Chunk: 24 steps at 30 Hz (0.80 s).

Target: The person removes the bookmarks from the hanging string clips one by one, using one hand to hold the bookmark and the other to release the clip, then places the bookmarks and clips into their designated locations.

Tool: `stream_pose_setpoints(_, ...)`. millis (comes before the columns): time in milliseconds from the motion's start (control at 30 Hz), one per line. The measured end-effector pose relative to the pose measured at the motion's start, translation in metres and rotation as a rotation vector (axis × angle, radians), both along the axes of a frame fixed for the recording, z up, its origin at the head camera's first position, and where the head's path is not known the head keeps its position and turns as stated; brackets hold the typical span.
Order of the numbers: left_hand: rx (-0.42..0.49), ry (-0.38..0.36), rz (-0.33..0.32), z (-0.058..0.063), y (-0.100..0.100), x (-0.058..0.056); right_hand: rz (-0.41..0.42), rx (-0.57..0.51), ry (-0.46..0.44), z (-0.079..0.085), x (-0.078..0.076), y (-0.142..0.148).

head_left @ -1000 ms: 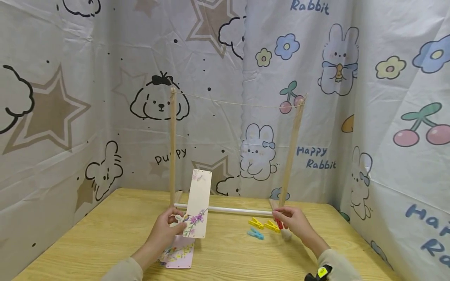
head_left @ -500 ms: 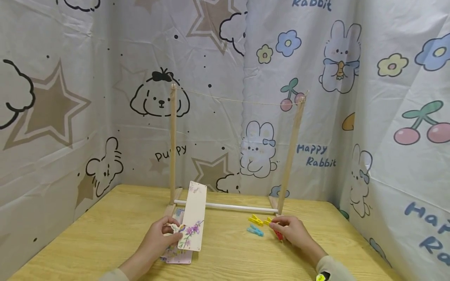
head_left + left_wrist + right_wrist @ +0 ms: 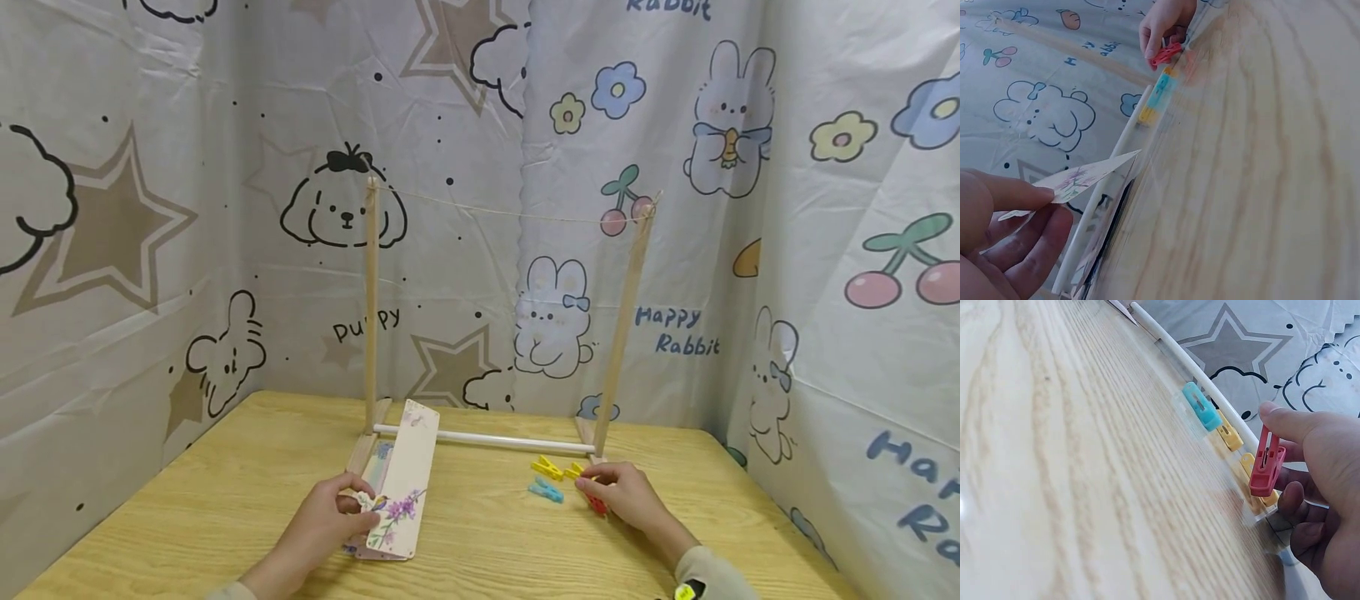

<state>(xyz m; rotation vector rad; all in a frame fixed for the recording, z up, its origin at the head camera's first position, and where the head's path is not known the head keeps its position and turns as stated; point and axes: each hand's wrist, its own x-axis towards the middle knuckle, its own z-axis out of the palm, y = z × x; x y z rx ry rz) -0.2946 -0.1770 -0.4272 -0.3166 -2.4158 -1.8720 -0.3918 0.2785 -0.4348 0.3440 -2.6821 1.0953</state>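
My left hand [image 3: 326,512] pinches a long cream bookmark [image 3: 411,475], printed with purple blossom and a small bird, by its lower left edge between thumb and fingers. The left wrist view shows this bookmark [image 3: 1085,180] tilted above the table. Beneath it other printed bookmarks [image 3: 381,457] lie mostly hidden. On the right, my right hand [image 3: 626,496] pinches a red clothespin [image 3: 1266,465] between thumb and fingers, low over the table. Close to that hand lie two yellow clothespins [image 3: 547,467] and a blue clothespin [image 3: 545,490].
Behind the hands stands a frame with a left wooden post [image 3: 371,308], a right wooden post [image 3: 622,342] and a white rod [image 3: 510,442] low between them. A thin string [image 3: 510,214] joins the post tops. A printed curtain [image 3: 465,100] surrounds the wooden table [image 3: 487,550].
My left hand has lowered the cream bookmark toward the other bookmarks, moving down and left. My right hand has drawn slightly nearer and lower with the red clothespin.
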Motion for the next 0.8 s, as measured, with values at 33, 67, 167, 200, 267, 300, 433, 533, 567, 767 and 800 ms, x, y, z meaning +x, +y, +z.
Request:
stream_pose_setpoints(33, -0.007, -0.005, 0.001, 0.0002, -0.0005, 0.0001, 0.001, 0.003, 0.003, 0.0001, 0.0001, -0.0002)
stream_pose_setpoints(67, -0.012, -0.009, 0.0, 0.0005, -0.001, 0.0003, 0.002, 0.005, 0.004, 0.0001, 0.0001, -0.0003)
stream_pose_setpoints(167, -0.006, -0.035, -0.012, 0.0011, -0.0016, 0.0011, 0.0, 0.012, 0.004, -0.0007, -0.0004, 0.0)
stream_pose_setpoints(200, -0.007, -0.04, -0.014, 0.0014, -0.0016, 0.0016, -0.001, 0.011, 0.002, -0.001, -0.0006, 0.0001)
stream_pose_setpoints(267, -0.011, -0.056, -0.014, 0.0017, -0.0014, 0.0025, -0.006, 0.012, -0.002, -0.0015, -0.0008, 0.0003)
stream_pose_setpoints(300, -0.017, -0.061, -0.013, 0.0018, -0.0011, 0.003, -0.008, 0.011, -0.006, -0.0019, -0.0011, 0.0004)
stream_pose_setpoints(433, -0.084, -0.042, 0.002, 0.0027, -0.0007, 0.0048, -0.014, 0.013, -0.011, -0.0016, -0.0007, 0.0)
stream_pose_setpoints(533, -0.147, -0.005, 0.02, 0.0023, -0.0014, 0.005, -0.016, 0.015, -0.011, -0.0012, 0.0, -0.0006)
stream_pose_setpoints(567, -0.172, 0.006, 0.034, 0.002, -0.0016, 0.0051, -0.017, 0.016, -0.009, -0.0014, 0.0, -0.0007)
stream_pose_setpoints(767, -0.366, 0.023, 0.169, 0.0005, -0.0026, 0.0051, -0.016, 0.005, -0.013, -0.0009, 0.0013, -0.0019)
stream_pose_setpoints(800, -0.388, 0.018, 0.183, 0.0006, -0.0027, 0.0052, -0.015, 0.006, -0.012, -0.0007, 0.0017, -0.0022)
